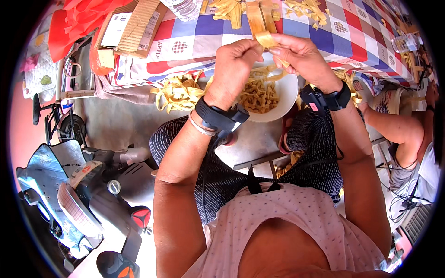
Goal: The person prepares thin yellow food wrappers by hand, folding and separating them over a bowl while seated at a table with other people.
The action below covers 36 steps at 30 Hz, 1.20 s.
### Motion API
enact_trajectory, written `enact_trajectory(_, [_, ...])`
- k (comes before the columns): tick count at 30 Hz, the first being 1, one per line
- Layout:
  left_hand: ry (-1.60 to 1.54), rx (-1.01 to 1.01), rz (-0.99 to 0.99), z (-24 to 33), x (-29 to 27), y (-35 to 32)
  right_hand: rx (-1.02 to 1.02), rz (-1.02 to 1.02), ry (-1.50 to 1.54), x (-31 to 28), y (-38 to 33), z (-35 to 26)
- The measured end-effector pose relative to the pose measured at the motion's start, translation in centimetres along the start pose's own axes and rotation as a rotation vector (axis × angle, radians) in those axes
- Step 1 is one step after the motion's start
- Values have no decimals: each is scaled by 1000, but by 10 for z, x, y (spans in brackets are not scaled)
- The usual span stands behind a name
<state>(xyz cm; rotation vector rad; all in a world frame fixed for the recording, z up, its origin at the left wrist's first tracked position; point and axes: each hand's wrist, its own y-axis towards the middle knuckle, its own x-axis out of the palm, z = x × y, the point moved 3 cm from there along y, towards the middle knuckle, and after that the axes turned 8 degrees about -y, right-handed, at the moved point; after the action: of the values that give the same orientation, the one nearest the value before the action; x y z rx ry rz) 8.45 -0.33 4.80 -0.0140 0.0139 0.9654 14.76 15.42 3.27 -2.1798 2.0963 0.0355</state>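
Observation:
A flat, glossy yellow-tan strip [265, 40] is looped between my hands at the near edge of the table. My left hand [235, 67] is closed, its thumb and fingers pinching one side of the loop. On the other side my right hand [300, 59] pinches the strip between thumb and fingers, and a short end pokes out below them. Just beyond the loop a wooden piece [257, 16] lies on the tablecloth, pointing away from me. Below my hands a white bowl [288, 90] holds many small folded yellow pieces, with loose strips across its far side.
A checked tablecloth [208, 39] covers the table. More strips [227, 11] lie on it; another heap [178, 92] hangs left of the bowl. An opened cardboard box [132, 28] sits at far left. A scooter [102, 194] stands at left; another person's arm [394, 127] is at right.

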Motion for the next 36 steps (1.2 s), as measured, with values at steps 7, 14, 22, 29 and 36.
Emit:
enact_trajectory(7, [467,209,194,-14,2,6,89,-112,54,15,3,15])
enact_trajectory(14, [-514,-61,177,-21,-8,13,-151,202,-233,33,5,-7])
enact_trajectory(22, [-841,-171,-129,-27,-13,23,-78,86,83,5,19,2])
enact_trajectory(29, [-558,-391,-145,-40,-13,22,-128,67,-54,7,24,17])
enact_trajectory(36, [-411,-323,-18,-44,-9,25,-340,143,-282,10,26,11])
